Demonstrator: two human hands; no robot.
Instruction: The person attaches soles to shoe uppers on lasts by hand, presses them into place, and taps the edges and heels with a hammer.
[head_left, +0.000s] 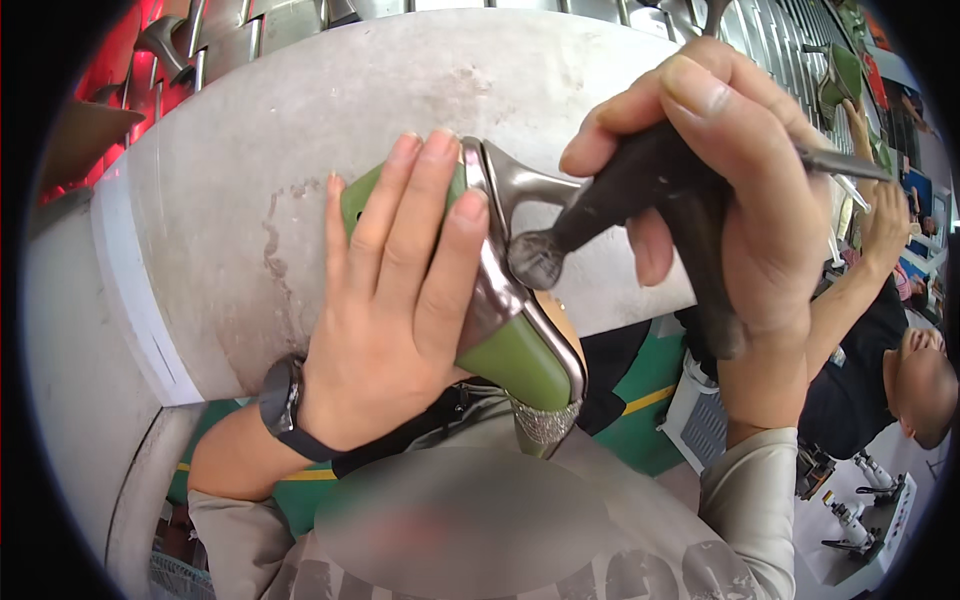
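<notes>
A bronze-coloured high-heeled shoe (488, 292) with a glittery band near its pointed end lies tilted on its side. A green shoe last (515, 362) shows inside it. My left hand (395, 300) is laid over the shoe, fingers stretched across its side, holding it against the pale work surface; the thumb is hidden. In my right hand (750, 160) is a dark hammer (640, 175), gripped around its head and handle. Its round face is at the shoe's sole edge, just below the shoe's heel (535, 187); whether it touches cannot be made out.
The pale, stained work surface (300, 130) curves across the view. Behind it runs a metal-slatted rack (260, 30) with more shoe heels and a red glow at left. At right sits another person (850, 370), an arm raised toward a green last (840, 80). Below lies a green floor (650, 365).
</notes>
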